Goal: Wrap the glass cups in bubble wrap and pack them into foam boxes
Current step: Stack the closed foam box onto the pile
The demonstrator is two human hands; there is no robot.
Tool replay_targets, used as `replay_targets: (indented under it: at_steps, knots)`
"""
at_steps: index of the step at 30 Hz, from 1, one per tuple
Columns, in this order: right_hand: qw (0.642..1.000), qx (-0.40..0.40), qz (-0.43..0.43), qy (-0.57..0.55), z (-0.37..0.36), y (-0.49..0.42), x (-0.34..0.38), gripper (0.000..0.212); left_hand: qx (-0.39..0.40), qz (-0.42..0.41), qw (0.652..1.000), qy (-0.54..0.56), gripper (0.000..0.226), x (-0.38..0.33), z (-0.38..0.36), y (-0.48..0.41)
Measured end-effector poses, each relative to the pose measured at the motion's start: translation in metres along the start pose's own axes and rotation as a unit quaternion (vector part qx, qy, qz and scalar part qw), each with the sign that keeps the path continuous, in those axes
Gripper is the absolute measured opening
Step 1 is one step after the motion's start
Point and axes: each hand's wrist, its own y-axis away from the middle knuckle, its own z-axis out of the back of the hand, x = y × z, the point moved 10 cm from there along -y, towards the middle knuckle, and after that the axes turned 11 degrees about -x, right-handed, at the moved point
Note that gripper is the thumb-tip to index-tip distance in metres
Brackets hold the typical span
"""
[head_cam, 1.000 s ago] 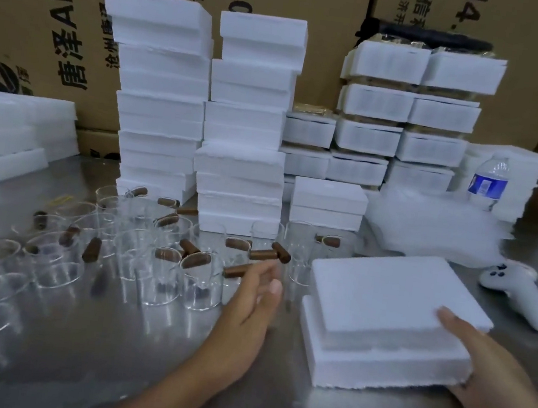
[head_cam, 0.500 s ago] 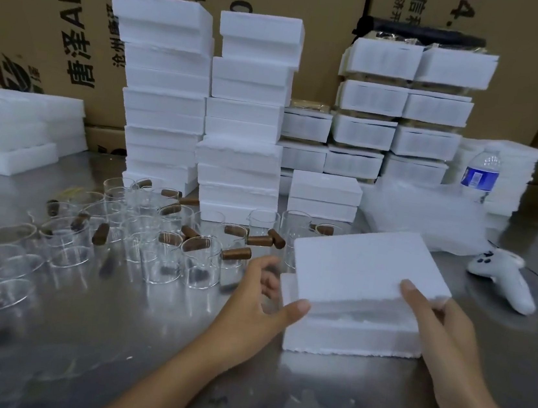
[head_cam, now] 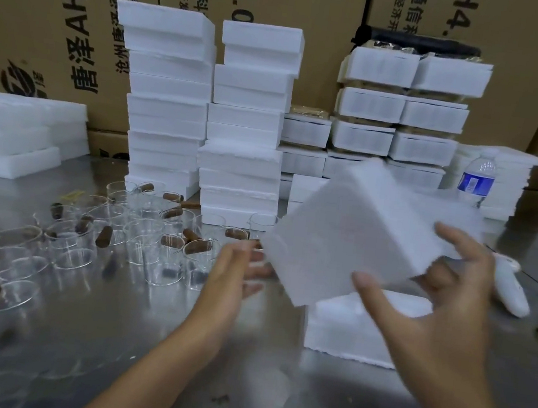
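Hovering tilted above the foam box base [head_cam: 346, 335] at centre frame, the foam lid [head_cam: 352, 234] sits in the right hand [head_cam: 434, 312]'s wide grip; the slack left hand [head_cam: 235, 271], nearer the glass cups [head_cam: 164, 269] at left, holds nothing.

Foam box open | white foam lid [head_cam: 351, 237] tilted above base [head_cam: 364, 330] | clear, brown-handled glass cups [head_cam: 141, 239] clustered at left

Single wide-angle view, worn on the head. Looks forward and down across the worktop [head_cam: 75, 332], close over left hand [head_cam: 231, 277] and right hand [head_cam: 434, 312], with the lid [head_cam: 352, 234] between them near centre. Reaches foam stacks [head_cam: 167, 106] and cartons [head_cam: 64, 9] at the back.
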Motion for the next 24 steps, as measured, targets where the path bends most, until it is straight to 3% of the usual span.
replay_targets:
  at_steps: [4,9,12,14,20,24]
  knots:
    - [0.984,0.082,0.145,0.062,-0.047,0.034,0.030,0.062,-0.150,-0.051,0.987,0.022,0.012,-0.031,0.058,-0.009]
    - [0.915,0.115,0.342,0.183,-0.093,0.077,0.039,0.063,-0.190,-0.016,0.981,0.036,0.015,-0.042,0.093,-0.016]
    - [0.872,0.143,0.387,0.263,-0.115,0.092,0.032,0.071,-0.167,0.021,0.985,0.034,0.014,-0.044,0.099,-0.023]
    - [0.856,0.150,0.397,0.296,-0.125,0.097,0.029,0.063,-0.140,0.053,0.989,0.008,0.013,-0.042,0.100,-0.025]
    - [0.825,0.183,0.422,0.328,-0.147,0.111,0.025,0.033,-0.078,0.054,0.981,-0.168,0.033,-0.037,0.097,-0.019]
    - [0.821,0.210,0.430,0.310,-0.157,0.122,0.026,0.033,-0.040,0.060,0.973,-0.221,0.037,-0.022,0.089,-0.015]
